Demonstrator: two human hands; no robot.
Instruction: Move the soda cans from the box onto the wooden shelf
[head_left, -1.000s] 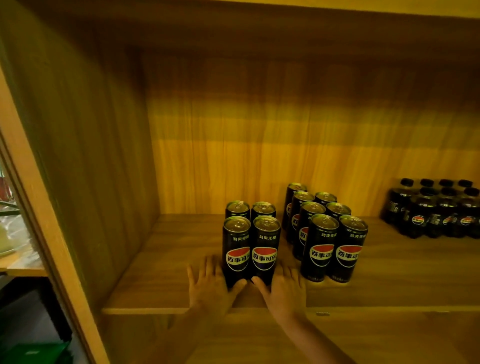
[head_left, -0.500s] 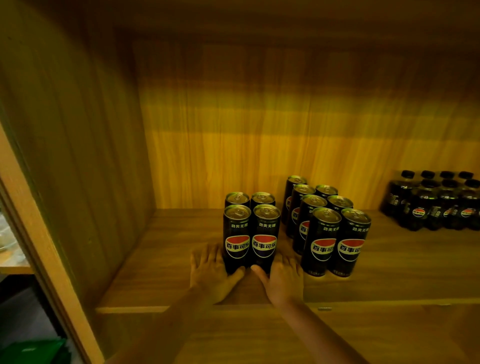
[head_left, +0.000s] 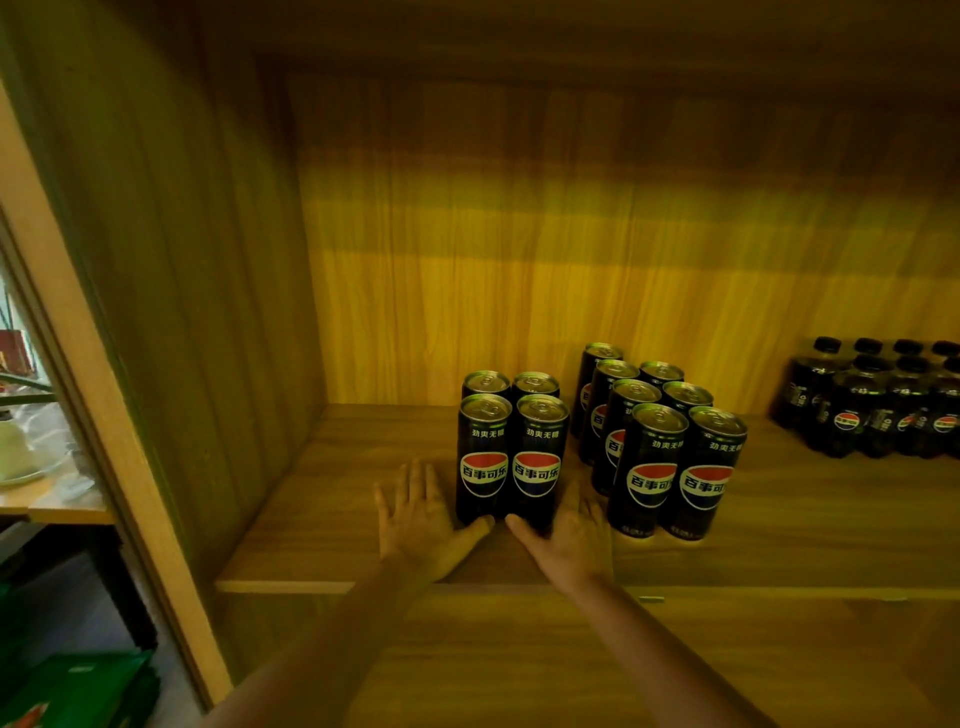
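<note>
Four tall black soda cans (head_left: 511, 457) stand upright in a tight block on the wooden shelf (head_left: 322, 540). My left hand (head_left: 415, 525) lies flat on the board at the block's left side, thumb against the front left can's base. My right hand (head_left: 571, 535) mirrors it on the right, thumb against the front right can's base. Neither hand grips a can. A second block of several identical cans (head_left: 660, 447) stands just to the right, a small gap away. The box is out of view.
Several small black soda bottles (head_left: 878, 410) are grouped at the shelf's far right. The cabinet's left wall (head_left: 182, 312) and back panel enclose the bay. Bare board lies left of the cans. Outside, lower left, are a table with a white dish (head_left: 21, 457) and green packaging (head_left: 83, 691).
Both hands have pushed the block of four cans a little deeper onto the shelf, away from the front edge. The view has shifted slightly.
</note>
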